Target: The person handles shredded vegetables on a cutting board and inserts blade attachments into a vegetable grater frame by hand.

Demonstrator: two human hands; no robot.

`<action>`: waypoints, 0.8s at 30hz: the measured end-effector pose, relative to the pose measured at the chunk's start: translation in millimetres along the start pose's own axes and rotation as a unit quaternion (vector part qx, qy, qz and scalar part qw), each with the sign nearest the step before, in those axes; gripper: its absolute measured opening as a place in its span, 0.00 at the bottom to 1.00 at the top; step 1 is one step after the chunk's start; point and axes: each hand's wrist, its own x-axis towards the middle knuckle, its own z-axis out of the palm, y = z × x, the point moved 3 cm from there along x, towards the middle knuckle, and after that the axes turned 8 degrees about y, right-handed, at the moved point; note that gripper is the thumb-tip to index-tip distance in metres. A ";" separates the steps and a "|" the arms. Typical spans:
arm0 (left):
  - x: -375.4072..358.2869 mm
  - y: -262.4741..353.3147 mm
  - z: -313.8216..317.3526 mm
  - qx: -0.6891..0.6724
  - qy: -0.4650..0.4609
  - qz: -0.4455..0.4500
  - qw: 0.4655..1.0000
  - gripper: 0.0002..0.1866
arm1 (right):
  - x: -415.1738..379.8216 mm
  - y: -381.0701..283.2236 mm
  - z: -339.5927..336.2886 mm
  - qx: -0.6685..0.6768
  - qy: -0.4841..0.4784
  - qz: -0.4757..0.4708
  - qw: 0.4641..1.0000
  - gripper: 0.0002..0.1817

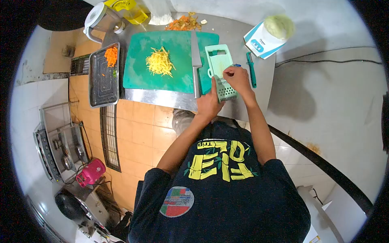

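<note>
Fingers: left hand [209, 101] fingers clamped on the lower end of the green grater [221, 71], steadying it on the table [239, 36]; right hand [238, 77] fingers pinched together on its face, on something too small to tell.
Grater: tilted, lying partly over the green cutting board [142, 69], beside the knife [196, 60].
Board: carries a pile of yellow shreds [160, 62].
Tray [103, 87]: holds orange carrot shreds [111, 56] at its far end.
Blender jug [99, 20]: contents hidden.

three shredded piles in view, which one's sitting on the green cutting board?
The yellow shreds, mid-board on the green cutting board. The grated carrot lies in the metal tray; the orange peelings lie on the counter behind the board.
</note>
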 end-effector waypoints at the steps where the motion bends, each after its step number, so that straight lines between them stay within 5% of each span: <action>1: 0.1 0.3 0.2 0.002 -0.009 -0.007 1.000 0.66 | 0.2 -2.0 -1.3 -0.002 -0.002 -0.007 1.000 0.09; 24: 8.1 -0.9 2.8 -0.003 0.024 0.005 1.000 0.65 | 8.8 3.8 -4.0 -0.008 -0.036 -0.025 0.999 0.11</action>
